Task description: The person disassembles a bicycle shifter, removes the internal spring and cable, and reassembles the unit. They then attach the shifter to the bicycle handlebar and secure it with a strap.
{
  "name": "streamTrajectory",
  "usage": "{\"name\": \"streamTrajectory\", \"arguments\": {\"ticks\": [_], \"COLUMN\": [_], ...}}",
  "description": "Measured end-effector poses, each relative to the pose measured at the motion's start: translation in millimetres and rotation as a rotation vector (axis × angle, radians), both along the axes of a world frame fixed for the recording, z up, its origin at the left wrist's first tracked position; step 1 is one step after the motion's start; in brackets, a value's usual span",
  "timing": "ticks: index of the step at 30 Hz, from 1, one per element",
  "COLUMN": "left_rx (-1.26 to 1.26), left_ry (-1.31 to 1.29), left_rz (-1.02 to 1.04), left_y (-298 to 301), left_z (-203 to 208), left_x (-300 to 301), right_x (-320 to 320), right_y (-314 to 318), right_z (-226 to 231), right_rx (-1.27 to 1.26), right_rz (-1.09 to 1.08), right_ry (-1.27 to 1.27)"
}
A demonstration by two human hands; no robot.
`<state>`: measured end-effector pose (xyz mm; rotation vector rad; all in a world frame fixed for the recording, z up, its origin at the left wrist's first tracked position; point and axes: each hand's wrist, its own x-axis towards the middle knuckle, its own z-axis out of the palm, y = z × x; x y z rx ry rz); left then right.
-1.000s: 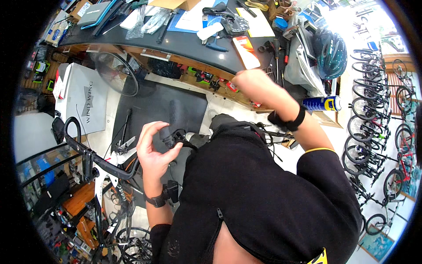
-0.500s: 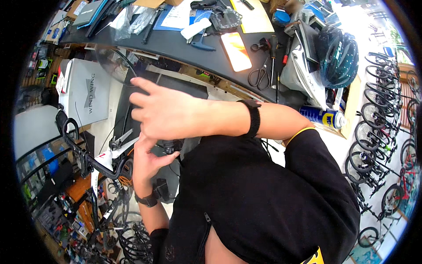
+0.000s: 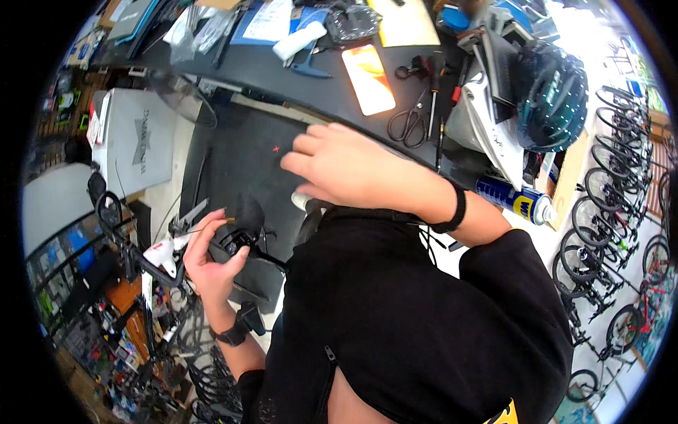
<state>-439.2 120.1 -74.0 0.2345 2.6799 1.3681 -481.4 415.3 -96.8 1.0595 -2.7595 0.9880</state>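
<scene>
My left hand (image 3: 212,265) is curled around the near side of a black bicycle part (image 3: 239,240), thumb on one side and fingertips on the other. A thin brownish strand (image 3: 227,220) crosses at those fingertips. A rounded dark pad (image 3: 249,212) sits just beyond the part. Over the dark mat, right of the left hand, my right hand (image 3: 342,164) hangs palm down with its fingers bent in. Its palm is hidden. A small white cylinder (image 3: 300,201) shows below its thumb; whether the hand touches it I cannot tell.
On the dark workbench (image 3: 282,81) lie a lit phone (image 3: 369,79), scissors (image 3: 407,129), a screwdriver (image 3: 434,78) and a blue-handled tool (image 3: 311,69). A spray can (image 3: 515,200) and a helmet (image 3: 552,95) are at right. A drop handlebar (image 3: 141,258) stands at left.
My right hand has moved right and away from the left hand. The left hand has shifted left and slightly down, and the black part shows more fully.
</scene>
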Motion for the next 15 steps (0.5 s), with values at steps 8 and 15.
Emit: {"name": "streamTrajectory", "arguments": {"ticks": [8, 15], "left_rx": [-0.125, 0.017], "left_ry": [0.209, 0.199], "left_rz": [-0.234, -0.295], "left_y": [-13, 6], "left_z": [8, 40], "left_x": [-22, -33], "right_x": [-33, -60], "right_y": [31, 96], "right_z": [-123, -146], "right_rx": [0.378, 0.366], "right_rz": [-0.633, -1.300], "right_ry": [-0.394, -0.336]}}
